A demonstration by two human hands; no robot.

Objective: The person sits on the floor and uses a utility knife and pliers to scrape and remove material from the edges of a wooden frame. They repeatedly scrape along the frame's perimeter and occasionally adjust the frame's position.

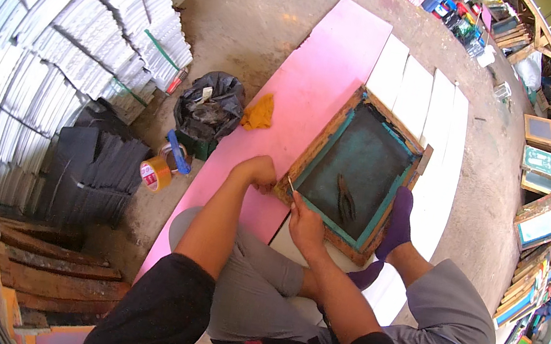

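Note:
A worn wooden screen-printing frame with dark mesh and a teal border lies tilted before my crossed legs. A pair of pliers rests on its mesh. My left hand is closed beside the frame's near left corner; its curled fingers hide whatever they may hold. My right hand is closed round a thin, light-coloured tool, whose tip points at that same corner. Most of the tool is hidden by the fingers, so its kind does not show. My purple-socked foot is against the frame's right side.
Under the frame lie a pink board and white boards. Left of them are an orange cloth, a black-bagged bin and tape rolls. White sheet stacks rise at left; more frames lean at right.

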